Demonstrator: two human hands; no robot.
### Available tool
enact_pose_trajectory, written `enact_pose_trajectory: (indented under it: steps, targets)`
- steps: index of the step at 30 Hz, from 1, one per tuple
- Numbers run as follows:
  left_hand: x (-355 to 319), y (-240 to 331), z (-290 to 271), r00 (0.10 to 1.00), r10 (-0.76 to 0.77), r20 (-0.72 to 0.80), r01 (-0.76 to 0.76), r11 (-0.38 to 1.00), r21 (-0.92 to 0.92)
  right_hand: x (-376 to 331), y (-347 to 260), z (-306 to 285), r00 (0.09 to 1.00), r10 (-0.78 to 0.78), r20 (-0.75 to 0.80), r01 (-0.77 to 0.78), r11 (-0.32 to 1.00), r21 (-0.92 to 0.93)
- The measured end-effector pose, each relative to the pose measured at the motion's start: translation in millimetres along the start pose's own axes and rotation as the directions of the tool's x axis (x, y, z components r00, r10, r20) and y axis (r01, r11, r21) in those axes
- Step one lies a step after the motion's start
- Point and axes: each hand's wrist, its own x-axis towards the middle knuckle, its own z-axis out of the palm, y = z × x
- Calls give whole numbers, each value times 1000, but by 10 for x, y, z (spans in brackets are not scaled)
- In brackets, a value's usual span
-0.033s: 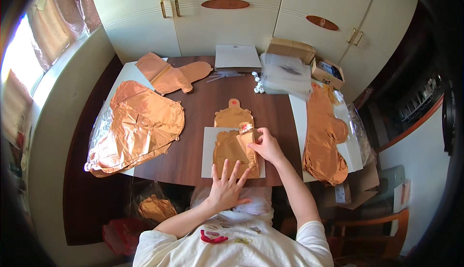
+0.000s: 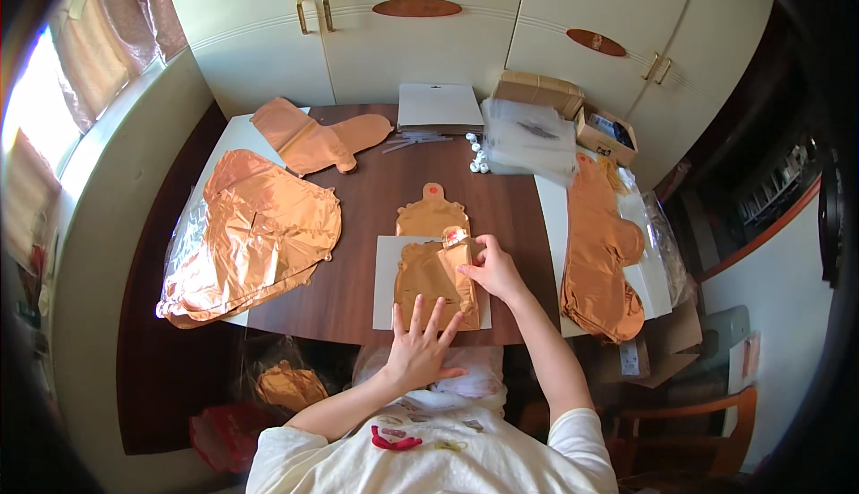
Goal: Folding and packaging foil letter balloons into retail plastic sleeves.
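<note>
A folded copper-coloured foil balloon (image 2: 428,270) lies on a white card (image 2: 385,266) at the table's near edge. My left hand (image 2: 418,351) rests palm down with fingers spread, its fingertips on the balloon's near edge. At the balloon's right side, my right hand (image 2: 497,270) grips the folded strip, thumb on top and the other fingers along the outer edge. A crinkled, shiny end with a red mark (image 2: 454,236) sticks up just beyond that thumb. Just past the card's far edge lies more copper foil (image 2: 432,217) with a rounded tab; whether it joins the folded piece is hidden.
Large foil balloons lie at left (image 2: 268,225), far left (image 2: 313,140) and right (image 2: 599,252). Along the back are stacked white cards (image 2: 438,105), thin sticks (image 2: 416,139), small white pieces (image 2: 479,156), clear plastic bags (image 2: 532,136) and a small box (image 2: 608,134).
</note>
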Motion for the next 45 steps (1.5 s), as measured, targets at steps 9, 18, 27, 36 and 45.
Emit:
enact_pose_trajectory:
  steps: [9,18,27,36,45]
  targets:
    - [6,4,-20,1000,0,-13,0,1000,0,173,77,-8,960,173,220,-235,924,301]
    - [-1,3,-13,1000,1,-6,-1,1000,-13,316,84,35,967,181,178,-238,890,389]
    - [-7,-8,-14,1000,-5,-6,5,1000,-17,69,-133,88,829,-494,-261,386,845,-371]
    - [18,-5,-19,1000,-7,15,7,1000,-13,-316,94,244,890,-435,134,432,717,-547]
    - [10,-16,8,999,-19,27,20,1000,-18,36,166,121,928,-331,173,353,626,-696]
